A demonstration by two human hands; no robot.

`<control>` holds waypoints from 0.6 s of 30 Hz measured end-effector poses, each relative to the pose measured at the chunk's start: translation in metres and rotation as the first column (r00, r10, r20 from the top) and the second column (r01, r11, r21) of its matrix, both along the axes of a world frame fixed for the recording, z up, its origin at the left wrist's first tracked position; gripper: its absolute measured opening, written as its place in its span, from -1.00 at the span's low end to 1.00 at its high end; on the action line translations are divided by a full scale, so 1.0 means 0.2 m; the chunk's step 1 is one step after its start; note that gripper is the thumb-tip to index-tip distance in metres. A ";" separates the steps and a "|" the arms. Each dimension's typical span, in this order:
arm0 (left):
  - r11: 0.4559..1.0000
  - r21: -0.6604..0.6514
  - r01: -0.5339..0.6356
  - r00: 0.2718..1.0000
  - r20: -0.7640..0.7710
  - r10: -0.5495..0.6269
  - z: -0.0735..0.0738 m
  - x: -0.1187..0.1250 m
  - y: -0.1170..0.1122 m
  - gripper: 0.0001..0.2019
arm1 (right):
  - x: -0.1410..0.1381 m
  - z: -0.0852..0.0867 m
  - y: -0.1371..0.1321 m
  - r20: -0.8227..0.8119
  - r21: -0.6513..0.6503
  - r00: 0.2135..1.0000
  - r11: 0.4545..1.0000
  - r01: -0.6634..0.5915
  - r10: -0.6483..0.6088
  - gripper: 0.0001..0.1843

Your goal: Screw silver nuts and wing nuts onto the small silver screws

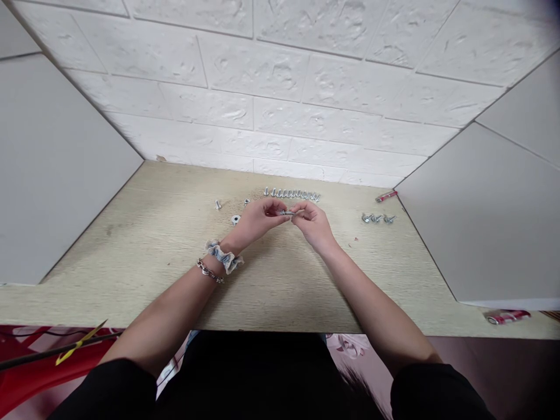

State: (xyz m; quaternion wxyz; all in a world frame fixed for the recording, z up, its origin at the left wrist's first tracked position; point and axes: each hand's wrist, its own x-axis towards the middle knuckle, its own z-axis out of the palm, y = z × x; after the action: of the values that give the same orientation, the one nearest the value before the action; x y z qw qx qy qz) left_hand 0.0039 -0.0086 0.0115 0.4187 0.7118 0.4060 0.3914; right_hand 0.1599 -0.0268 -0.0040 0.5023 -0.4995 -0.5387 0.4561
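Holding a small metal bolt (286, 213) between both sets of fingertips, we work just above the middle of the frame, over the far half of the pale wooden desk (144, 245). Our left hand (258, 220) pinches the bolt's left end, fingers curled closed on it; our right hand (314, 224) pinches the right end the same way, so the bolt lies roughly level between the two hands. Whether a nut sits on it is too small to tell.

On our left wrist we wear a blue-grey scrunchie (224, 255) and, just below it in the frame, a chain bracelet (210, 272).

Just above the hands a row of bolts (292, 193) lies close-packed along the desk's back edge. Left of the hands lie a washer (235, 219) and, a little farther up and left, a single loose bolt (217, 205). Right of the hands, well apart, sits a small cluster of bolts (378, 218), and near the upper right corner of the desk a red object (387, 196) lies against the white side panel (490, 216).
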 end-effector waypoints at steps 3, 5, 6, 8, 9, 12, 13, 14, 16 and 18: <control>1.000 -0.003 0.006 1.000 0.002 -0.006 0.00 0.00 0.00 -0.77 | 0.00 0.00 0.01 -0.077 0.012 0.997 1.000 -0.006 0.007 -0.88; 1.000 -0.007 0.007 1.000 0.006 -0.007 0.00 0.00 -0.01 -0.78 | -0.01 0.00 0.01 -0.120 -0.005 0.993 1.000 -0.002 0.001 -0.89; 1.000 -0.006 0.000 1.000 0.006 0.000 0.00 0.00 -0.01 -0.78 | -0.01 0.01 0.01 -0.133 -0.013 0.991 1.000 0.007 -0.009 -0.88; 1.000 0.001 -0.024 1.000 0.005 0.024 0.01 0.00 -0.01 -0.79 | 0.00 0.02 0.00 -0.140 -0.013 0.989 0.999 0.042 -0.044 -0.86; 0.999 0.004 -0.035 0.999 0.006 0.034 0.01 0.00 -0.01 -0.79 | 0.00 0.02 0.00 -0.135 -0.007 0.988 0.998 0.069 -0.069 -0.86; 0.999 0.006 -0.035 0.999 0.028 0.034 0.00 0.00 -0.01 -0.78 | 0.01 0.02 0.00 -0.085 -0.030 0.992 0.996 0.086 -0.088 -0.90; 1.000 0.006 -0.027 0.999 0.035 0.027 0.00 0.00 -0.01 -0.78 | 0.01 0.01 0.00 -0.061 -0.055 0.996 0.997 0.056 -0.059 -0.77; 1.000 0.007 -0.019 0.999 0.037 0.018 -0.01 0.00 -0.01 -0.78 | 0.01 0.01 0.00 -0.035 -0.084 0.999 0.996 0.017 -0.020 -0.63; 1.000 0.010 0.002 1.000 0.030 -0.003 -0.02 0.00 0.00 -0.78 | 0.01 -0.01 0.01 0.007 -0.130 0.998 0.990 -0.056 0.057 -0.42; 1.000 0.020 0.021 1.000 0.014 -0.022 -0.02 0.00 -0.01 -0.79 | 0.01 -0.01 0.01 0.037 -0.154 0.996 0.985 -0.076 0.082 -0.33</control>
State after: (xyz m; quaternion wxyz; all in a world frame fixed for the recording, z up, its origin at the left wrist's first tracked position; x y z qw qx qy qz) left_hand 0.0046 -0.0098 0.0076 0.4188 0.7175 0.3915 0.3957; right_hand 0.1622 -0.0253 -0.0068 0.4324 -0.5245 -0.5325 0.5044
